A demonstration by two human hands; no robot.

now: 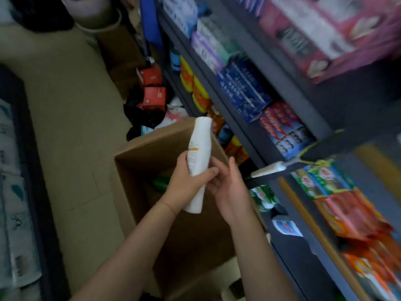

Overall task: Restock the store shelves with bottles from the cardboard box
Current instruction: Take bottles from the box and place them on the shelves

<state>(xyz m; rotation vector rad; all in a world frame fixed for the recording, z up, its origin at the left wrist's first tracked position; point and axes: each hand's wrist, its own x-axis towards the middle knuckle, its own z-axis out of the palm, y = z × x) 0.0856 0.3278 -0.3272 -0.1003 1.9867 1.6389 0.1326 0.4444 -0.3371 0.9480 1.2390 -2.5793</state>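
Bottles are your job, and one white bottle (198,161) is already up out of the cardboard box (138,157), held above its open top with one end tilted toward the far shelves (256,68). It looks like smooth, rigid plastic, probably light to moderate in weight and a little slippery, so take it around the waisted middle, not the ends. Your left hand (188,181) grips it there, fingers curled round the body. Your right hand (227,185) sits just beside it on the right, fingers loosely spread and touching the lower part, not clamped. A green bottle (161,182) lies down inside the box. Both forearms reach forward from the near edge.
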